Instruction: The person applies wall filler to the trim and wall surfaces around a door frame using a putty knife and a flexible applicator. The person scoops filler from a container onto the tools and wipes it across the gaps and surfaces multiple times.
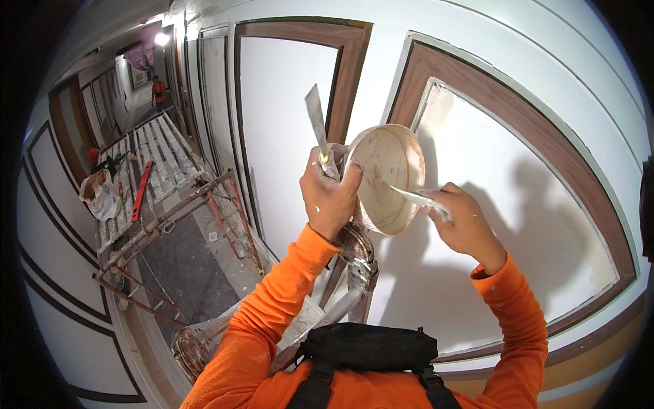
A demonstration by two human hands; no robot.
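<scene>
My left hand (pixel 330 194) is closed round the handle of a wide putty knife (pixel 316 112), its metal blade pointing up. The same hand grips the near left side of a round, off-white bucket (pixel 413 160) tilted toward me. Pale putty (pixel 378 180) coats the bucket's inside. In my right hand (pixel 466 221) is a second putty knife (pixel 412 197), with its blade reaching over the rim into the bucket. How my left fingers hold the bucket is partly hidden. Both sleeves are orange, and white specks mark the hands.
A brown-framed white wall panel (pixel 470 191) stands close in front, with pale filler along its edges. On the left, a slatted scaffold platform (pixel 170 140) carries a red level (pixel 142 191) and a white sack (pixel 102 194). A person (pixel 159 92) stands far down the corridor.
</scene>
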